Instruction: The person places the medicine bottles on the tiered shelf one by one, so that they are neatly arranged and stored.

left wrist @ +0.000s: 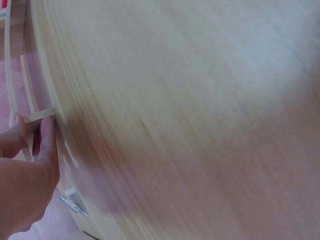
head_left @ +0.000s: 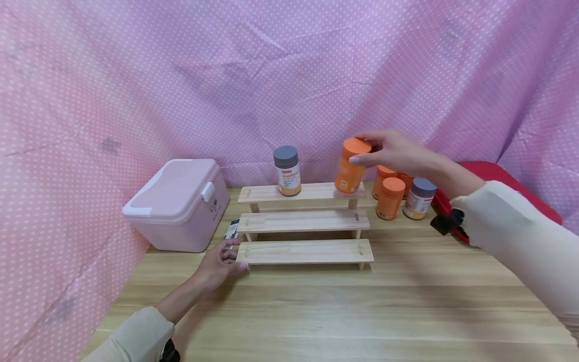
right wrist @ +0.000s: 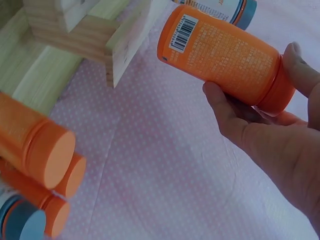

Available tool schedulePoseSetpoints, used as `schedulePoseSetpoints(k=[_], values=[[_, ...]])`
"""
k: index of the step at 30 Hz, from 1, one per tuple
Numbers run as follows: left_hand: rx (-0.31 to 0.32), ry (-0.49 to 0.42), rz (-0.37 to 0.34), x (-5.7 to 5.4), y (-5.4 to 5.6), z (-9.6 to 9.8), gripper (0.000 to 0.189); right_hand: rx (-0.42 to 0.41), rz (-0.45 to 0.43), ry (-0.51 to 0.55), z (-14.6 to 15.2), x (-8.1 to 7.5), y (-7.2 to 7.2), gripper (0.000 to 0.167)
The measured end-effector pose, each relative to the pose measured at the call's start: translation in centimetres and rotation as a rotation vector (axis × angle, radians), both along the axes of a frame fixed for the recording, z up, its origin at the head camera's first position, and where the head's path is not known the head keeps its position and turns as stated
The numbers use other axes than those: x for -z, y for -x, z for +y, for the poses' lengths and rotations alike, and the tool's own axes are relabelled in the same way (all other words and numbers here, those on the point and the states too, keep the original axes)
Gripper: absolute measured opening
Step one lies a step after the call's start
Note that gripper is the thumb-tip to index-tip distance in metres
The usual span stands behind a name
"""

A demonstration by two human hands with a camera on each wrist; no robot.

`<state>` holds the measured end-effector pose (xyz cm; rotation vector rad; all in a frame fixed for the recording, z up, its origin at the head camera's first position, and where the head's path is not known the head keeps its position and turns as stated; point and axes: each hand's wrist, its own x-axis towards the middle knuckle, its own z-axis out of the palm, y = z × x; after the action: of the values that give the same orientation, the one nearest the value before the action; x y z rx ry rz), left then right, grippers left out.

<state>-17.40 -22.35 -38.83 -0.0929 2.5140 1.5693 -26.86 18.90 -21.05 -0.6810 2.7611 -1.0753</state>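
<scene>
My right hand [head_left: 395,151] grips an orange supplement bottle [head_left: 349,173] round its lid, slightly tilted, its base right at the right end of the wooden rack's top tier. A barcode label [right wrist: 183,33] shows on this bottle in the right wrist view. On the same tier, left of it, stands a grey-lidded bottle [head_left: 287,173]. My left hand [head_left: 217,269] holds the left end of the three-tier wooden rack [head_left: 304,252] at its lowest step. In the left wrist view, its thumb and fingers [left wrist: 47,137] pinch the board's end.
Right of the rack stand several orange bottles [head_left: 390,201] and another grey-lidded bottle [head_left: 418,200]. Behind my right forearm lies a red case [head_left: 511,186]. A pale pink lidded box [head_left: 181,201] sits at the left, with a small printed packet [head_left: 232,230] beside the rack. Pink dotted cloth [head_left: 289,75] hangs behind.
</scene>
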Motion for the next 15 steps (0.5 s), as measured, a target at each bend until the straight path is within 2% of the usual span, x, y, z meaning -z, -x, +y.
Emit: schedulePoseSetpoints(k=[7,12,15], values=[[0.007,-0.011,0.006,0.0,-0.1,0.1,0.063,-0.086,-0.044,0.089,-2.9,0.8,2.2,0.052],[0.001,-0.013,0.001,0.0,0.0,0.1,0.064,-0.125,-0.052,0.099,-4.1,1.4,3.2,0.039],[0.004,-0.011,0.004,0.0,0.0,0.1,0.063,-0.13,-0.06,0.096,-4.6,1.7,3.6,0.039]])
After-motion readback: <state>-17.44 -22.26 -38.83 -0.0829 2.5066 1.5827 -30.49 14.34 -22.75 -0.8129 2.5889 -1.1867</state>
